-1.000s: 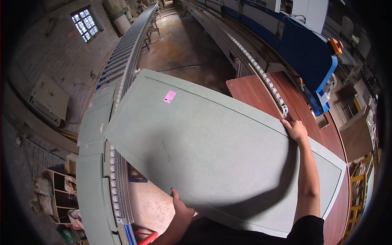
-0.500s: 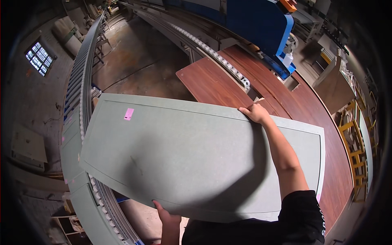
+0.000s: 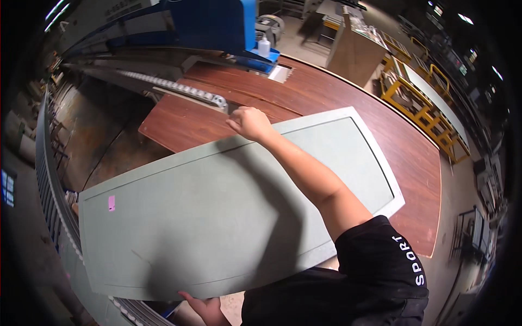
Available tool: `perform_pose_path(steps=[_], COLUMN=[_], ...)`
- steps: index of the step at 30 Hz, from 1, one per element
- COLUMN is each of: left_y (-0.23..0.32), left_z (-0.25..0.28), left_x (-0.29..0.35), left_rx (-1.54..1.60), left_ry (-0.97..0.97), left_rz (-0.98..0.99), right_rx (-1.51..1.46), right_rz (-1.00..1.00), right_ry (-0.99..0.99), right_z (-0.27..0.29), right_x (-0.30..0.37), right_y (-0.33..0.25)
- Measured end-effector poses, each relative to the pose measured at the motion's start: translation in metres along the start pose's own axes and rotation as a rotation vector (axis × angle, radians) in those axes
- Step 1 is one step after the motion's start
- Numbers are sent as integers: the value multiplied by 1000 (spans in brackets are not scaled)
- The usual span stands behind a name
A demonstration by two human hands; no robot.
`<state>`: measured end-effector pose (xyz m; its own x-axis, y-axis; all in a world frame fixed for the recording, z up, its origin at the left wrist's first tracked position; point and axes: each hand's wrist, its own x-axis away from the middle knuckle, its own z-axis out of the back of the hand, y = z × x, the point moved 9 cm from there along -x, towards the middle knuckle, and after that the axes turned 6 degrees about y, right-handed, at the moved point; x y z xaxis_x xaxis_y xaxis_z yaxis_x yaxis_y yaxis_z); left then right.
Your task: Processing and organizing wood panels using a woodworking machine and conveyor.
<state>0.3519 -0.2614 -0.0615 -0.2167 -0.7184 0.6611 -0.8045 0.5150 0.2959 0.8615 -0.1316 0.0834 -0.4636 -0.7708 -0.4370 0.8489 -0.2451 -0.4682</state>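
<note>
A large grey-green panel (image 3: 212,212) with a thin groove along its border and a pink label (image 3: 111,203) lies slantwise before me. Its right end rests over a brown wood-grain table, its left end by the roller rails. At its near edge, my left hand (image 3: 202,308) grips it from below, thumb at the rim and fingers hidden underneath. My right arm reaches across the panel. Beyond the far edge, my right hand (image 3: 251,124) is curled closed, its shadow falling apart from it on the panel; no object shows in its fingers.
The wood-grain table (image 3: 304,100) spreads ahead and right, with a white chain rail (image 3: 179,88) along it. A blue machine (image 3: 217,27) stands behind, a white bottle (image 3: 264,46) on its ledge. A roller conveyor (image 3: 54,201) runs at left; yellow racks (image 3: 429,127) stand far right.
My view has turned to the right. The panel now lies at a different slant, its right end farther away. My right hand has come off the far edge; my left stays at the near edge.
</note>
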Motion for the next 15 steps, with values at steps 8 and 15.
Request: perform_pose_path(steps=[8, 15], left_y=[7, 63], left_z=[31, 74], left_x=[10, -15], left_rx=[-22, -1242], left_ry=[295, -216], left_rz=[-23, -790], right_rx=[69, 752], right_rz=[-383, -863], right_ry=[88, 525], right_z=[161, 318], right_x=[216, 477], right_y=[69, 184])
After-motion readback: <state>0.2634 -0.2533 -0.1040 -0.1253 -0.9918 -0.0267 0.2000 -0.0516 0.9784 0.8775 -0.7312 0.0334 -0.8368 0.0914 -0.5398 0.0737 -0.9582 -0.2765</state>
